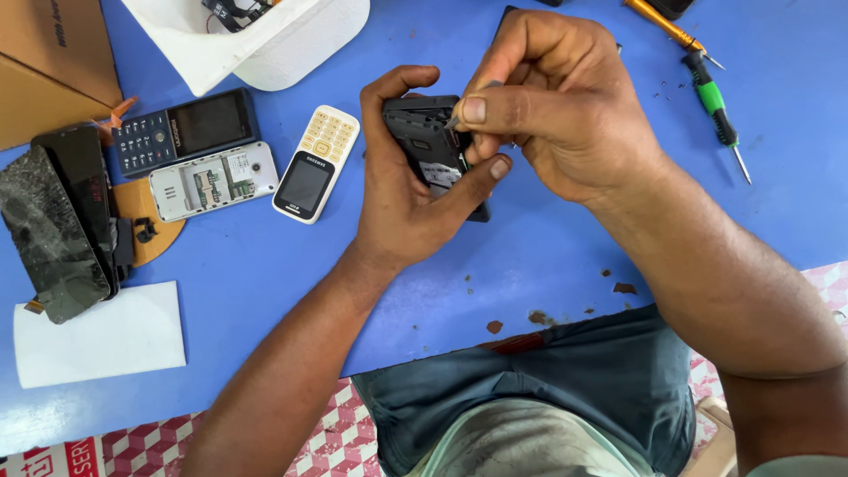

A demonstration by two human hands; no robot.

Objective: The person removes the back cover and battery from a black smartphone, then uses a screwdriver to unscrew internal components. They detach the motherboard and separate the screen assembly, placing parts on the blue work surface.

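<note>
Nearest the lens: lap in grey-blue shorts [565, 380] at the tabletop [530, 256] edge, both forearms reaching up over blue surface. Left hand [402, 190] wrapped around a dark phone body [430, 146], back cover off, thumb across its lower edge, fingers curled over its top; black inner frame and a pale label exposed. Phone body held just above the tabletop, centre of view. Right hand [552, 106] closed in a pinch, thumb and fingertips pressed together on a small thin metal piece at the open back; kind of piece not discernible. Count on the tabletop, left side: one white-and-cream keypad phone [315, 165], one dark keypad phone [185, 131], one white phone back with circuitry showing [212, 179], two black cracked screen panels [62, 221] stacked, one white sheet [102, 336], one white tray [256, 40], one cardboard box [49, 66]. Right side: two screwdrivers, one green-handled [717, 110], one orange-handled [667, 26], lying well apart from the hands.
</note>
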